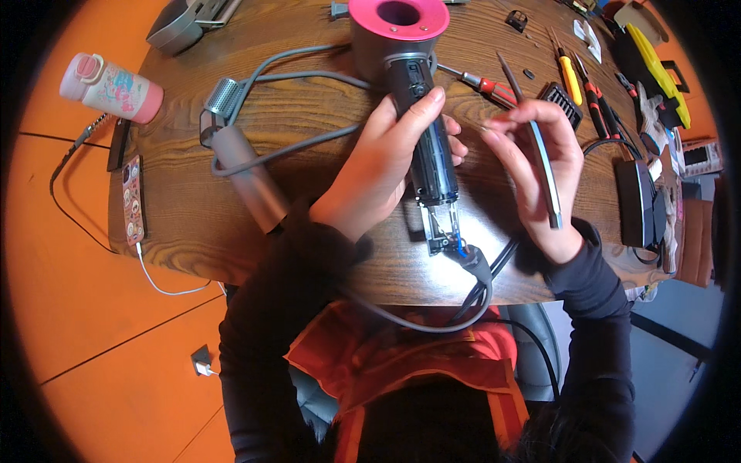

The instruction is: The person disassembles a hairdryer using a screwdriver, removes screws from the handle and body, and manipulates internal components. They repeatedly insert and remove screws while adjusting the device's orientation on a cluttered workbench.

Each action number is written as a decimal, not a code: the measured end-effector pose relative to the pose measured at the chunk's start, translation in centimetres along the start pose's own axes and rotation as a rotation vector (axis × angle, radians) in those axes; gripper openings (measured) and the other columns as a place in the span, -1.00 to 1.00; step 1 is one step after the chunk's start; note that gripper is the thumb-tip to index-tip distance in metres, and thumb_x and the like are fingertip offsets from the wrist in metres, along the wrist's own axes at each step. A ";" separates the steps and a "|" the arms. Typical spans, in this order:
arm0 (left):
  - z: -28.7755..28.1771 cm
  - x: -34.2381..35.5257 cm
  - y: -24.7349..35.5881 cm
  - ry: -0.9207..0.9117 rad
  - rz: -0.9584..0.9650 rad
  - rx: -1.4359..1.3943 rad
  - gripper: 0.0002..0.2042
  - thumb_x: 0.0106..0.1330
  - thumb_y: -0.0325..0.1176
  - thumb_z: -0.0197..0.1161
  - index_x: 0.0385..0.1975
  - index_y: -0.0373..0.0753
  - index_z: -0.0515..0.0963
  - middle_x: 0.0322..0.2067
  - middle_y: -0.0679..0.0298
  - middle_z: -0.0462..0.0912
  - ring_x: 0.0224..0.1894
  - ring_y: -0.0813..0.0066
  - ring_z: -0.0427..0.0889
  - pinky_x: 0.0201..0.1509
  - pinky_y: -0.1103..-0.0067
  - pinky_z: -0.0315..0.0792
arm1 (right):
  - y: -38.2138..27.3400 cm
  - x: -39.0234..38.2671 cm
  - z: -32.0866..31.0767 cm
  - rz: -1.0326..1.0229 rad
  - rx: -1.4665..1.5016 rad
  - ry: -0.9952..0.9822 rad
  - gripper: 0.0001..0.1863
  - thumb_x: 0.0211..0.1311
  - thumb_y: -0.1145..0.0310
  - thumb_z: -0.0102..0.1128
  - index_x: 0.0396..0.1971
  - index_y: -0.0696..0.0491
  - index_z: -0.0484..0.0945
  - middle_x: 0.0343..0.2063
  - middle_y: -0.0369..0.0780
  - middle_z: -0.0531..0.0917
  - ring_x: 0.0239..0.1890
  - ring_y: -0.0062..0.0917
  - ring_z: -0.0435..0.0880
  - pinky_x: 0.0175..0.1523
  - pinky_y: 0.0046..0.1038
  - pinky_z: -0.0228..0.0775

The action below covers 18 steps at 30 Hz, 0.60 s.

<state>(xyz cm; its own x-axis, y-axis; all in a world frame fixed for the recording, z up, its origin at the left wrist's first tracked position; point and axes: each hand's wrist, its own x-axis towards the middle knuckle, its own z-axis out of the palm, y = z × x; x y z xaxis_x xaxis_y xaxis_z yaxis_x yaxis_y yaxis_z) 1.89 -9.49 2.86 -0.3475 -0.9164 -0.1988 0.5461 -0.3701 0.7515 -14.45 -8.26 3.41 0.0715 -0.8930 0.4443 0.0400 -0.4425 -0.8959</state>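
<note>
A hair dryer [438, 166] with a pink-ringed grey head lies partly taken apart in front of me. Its black inner handle is bare, and wires show at the lower end, where the grey cord joins. My left hand [386, 158] is wrapped round this handle, thumb on top near the switch. Held up just to the right, my right hand [544, 162] grips a slim, pointed metal screwdriver-like tool [545, 174], its thin tip pointing away from me. Thumb and forefinger of that hand nearly meet; whether a tiny part sits between them I cannot make out.
Left of the dryer lie a grey handle sleeve [248, 177] and a perforated filter [225, 96]. A bottle [116, 86] and phone [133, 199] sit at the left edge. Toward the right are a red screwdriver [494, 91], a yellow-handled one [570, 79], pliers [598, 108] and a black box [637, 202].
</note>
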 end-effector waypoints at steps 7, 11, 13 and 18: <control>0.1 0.1 -1.0 -0.041 0.062 0.003 -0.75 0.24 -0.27 0.04 -0.19 -0.25 0.25 -0.29 0.17 0.45 -0.26 0.35 0.53 -0.17 0.46 0.47 | -2.2 -1.4 -1.3 -0.013 -0.100 -0.071 -0.72 -0.07 0.72 0.18 -0.33 0.16 0.36 -0.41 -0.23 0.55 -0.35 -0.67 0.52 -0.23 -0.67 0.34; 0.0 0.3 -1.4 -0.050 0.133 0.070 -0.75 0.23 -0.33 0.06 -0.17 -0.27 0.25 -0.25 0.15 0.45 -0.23 0.32 0.54 -0.17 0.45 0.50 | -2.3 -1.7 -0.9 -0.059 -0.146 -0.158 -0.73 -0.08 0.70 0.21 -0.35 0.19 0.39 -0.44 -0.21 0.56 -0.38 -0.66 0.53 -0.23 -0.65 0.37; -0.2 0.4 -1.4 -0.062 0.175 0.075 -0.74 0.22 -0.37 0.08 -0.15 -0.28 0.24 -0.24 0.13 0.46 -0.23 0.31 0.56 -0.22 0.50 0.52 | -2.3 -1.8 -0.7 -0.057 -0.217 -0.211 -0.80 -0.09 0.67 0.23 -0.42 0.18 0.44 -0.49 -0.21 0.58 -0.41 -0.64 0.56 -0.29 -0.63 0.41; -0.1 0.4 -1.6 0.035 0.281 0.173 -0.70 0.17 -0.41 0.15 -0.16 -0.31 0.24 -0.33 0.15 0.49 -0.33 0.34 0.60 -0.30 0.56 0.53 | -1.9 -1.3 -0.4 -0.328 -0.475 -0.319 -0.84 -0.19 0.64 0.25 -0.52 0.15 0.51 -0.56 -0.21 0.58 -0.52 -0.45 0.55 -0.40 -0.55 0.38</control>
<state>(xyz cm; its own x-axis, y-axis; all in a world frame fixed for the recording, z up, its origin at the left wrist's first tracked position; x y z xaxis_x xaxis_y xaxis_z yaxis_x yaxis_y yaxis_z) 0.94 -9.31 1.51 -0.1731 -0.9848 0.0122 0.4785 -0.0733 0.8750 -15.05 -6.32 4.52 0.4251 -0.6700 0.6087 -0.3290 -0.7408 -0.5856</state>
